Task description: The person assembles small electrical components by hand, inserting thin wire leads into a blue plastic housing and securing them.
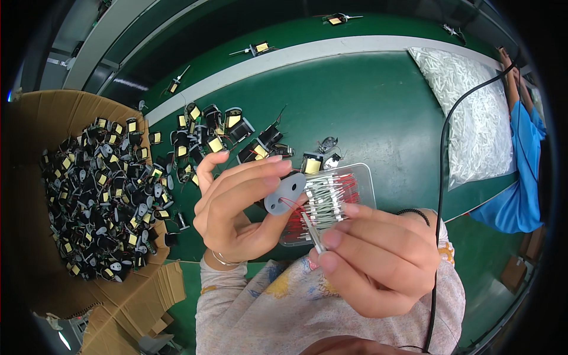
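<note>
Green tabletop [393,112]: two hands [236,207] [384,257], one component [285,194], one rod [313,232]

The person's bare left hand [239,207] sat toward 8 o'clock of the view's centre, its grip drawn together. Two of its fingers [251,176] stretched toward 2 o'clock with the thumb opposing them from below, while another finger bent upward, its tip apart from theirs. The left forearm [222,285], in a pale patterned sleeve, rose from 7 o'clock to a flexed wrist. The bare right hand [384,260] lay toward 4 o'clock, knuckles curled, fingers pointing to about 10 o'clock. Its thumb [343,278] and nearest fingertip [332,238] formed a pinch. The hands faced each other without touching.
</note>
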{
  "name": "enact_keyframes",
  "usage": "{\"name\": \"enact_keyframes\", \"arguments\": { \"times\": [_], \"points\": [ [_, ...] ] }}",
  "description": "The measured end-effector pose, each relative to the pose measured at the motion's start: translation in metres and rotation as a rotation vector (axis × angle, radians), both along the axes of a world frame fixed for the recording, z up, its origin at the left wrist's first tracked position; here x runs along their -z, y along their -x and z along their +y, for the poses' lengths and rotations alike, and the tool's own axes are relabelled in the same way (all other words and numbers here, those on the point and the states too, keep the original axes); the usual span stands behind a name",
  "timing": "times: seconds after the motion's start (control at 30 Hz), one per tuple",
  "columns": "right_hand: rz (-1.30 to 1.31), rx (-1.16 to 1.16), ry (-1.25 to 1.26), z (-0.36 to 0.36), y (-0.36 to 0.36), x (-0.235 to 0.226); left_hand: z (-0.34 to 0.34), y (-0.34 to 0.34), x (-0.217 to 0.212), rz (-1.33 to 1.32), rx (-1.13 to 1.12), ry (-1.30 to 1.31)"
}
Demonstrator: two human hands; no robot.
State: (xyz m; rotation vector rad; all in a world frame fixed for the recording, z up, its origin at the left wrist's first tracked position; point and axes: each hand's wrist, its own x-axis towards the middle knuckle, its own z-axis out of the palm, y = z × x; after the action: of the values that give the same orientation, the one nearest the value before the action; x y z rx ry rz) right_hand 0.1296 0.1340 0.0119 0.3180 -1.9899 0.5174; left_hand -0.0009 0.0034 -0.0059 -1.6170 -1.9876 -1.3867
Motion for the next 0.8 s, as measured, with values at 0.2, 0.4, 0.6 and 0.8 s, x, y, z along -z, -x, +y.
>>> {"name": "enact_keyframes", "arguments": {
  "times": [0.2,0.4,0.6,0.8],
  "points": [
    [0.073,0.005,-0.023,-0.001,0.003,0.003,0.003,-0.002,0.002,-0.054,-0.046,-0.078],
    [0.049,0.0,-0.019,-0.001,0.001,0.002,-0.001,-0.002,0.0,0.008,-0.019,-0.005],
    [0.032,0.02,0.047,-0.001,0.006,-0.001,0.002,0.001,-0.008,0.13,-0.015,0.04],
    [-0.272,-0.204,0.388,0.03,0.02,0.0,0.008,0.002,0.005,-0.282,0.126,-0.091]
  ]
}}
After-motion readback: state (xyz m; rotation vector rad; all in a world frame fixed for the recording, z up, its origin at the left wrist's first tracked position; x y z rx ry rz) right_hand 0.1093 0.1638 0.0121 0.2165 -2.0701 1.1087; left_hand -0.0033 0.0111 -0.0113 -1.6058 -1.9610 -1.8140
